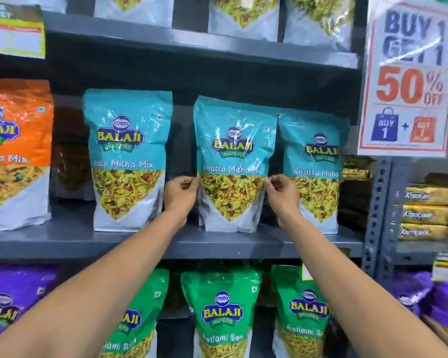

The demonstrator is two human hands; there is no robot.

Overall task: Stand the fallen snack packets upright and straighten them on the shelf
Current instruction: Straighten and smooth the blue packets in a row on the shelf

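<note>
Promo sign [406,78] hung top right, "BUY 1 GET 1" and "50% OFF" printed on it, shopping-bag graphics below. Gold biscuit packs [428,214] stacked flat in next bay, right side. Perforated grey upright [376,208] seen between bays. Yellow-edged price label [13,32] stuck top left, text too blurred to read. Another small label [446,266] clipped on lower right shelf edge.

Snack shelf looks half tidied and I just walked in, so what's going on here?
A person is straightening the middle teal packet on the grey shelf. The left hand pinches its left edge and the right hand its right edge. It stands upright between two other teal packets, overlapping the right one. An orange packet stands further left.
</note>
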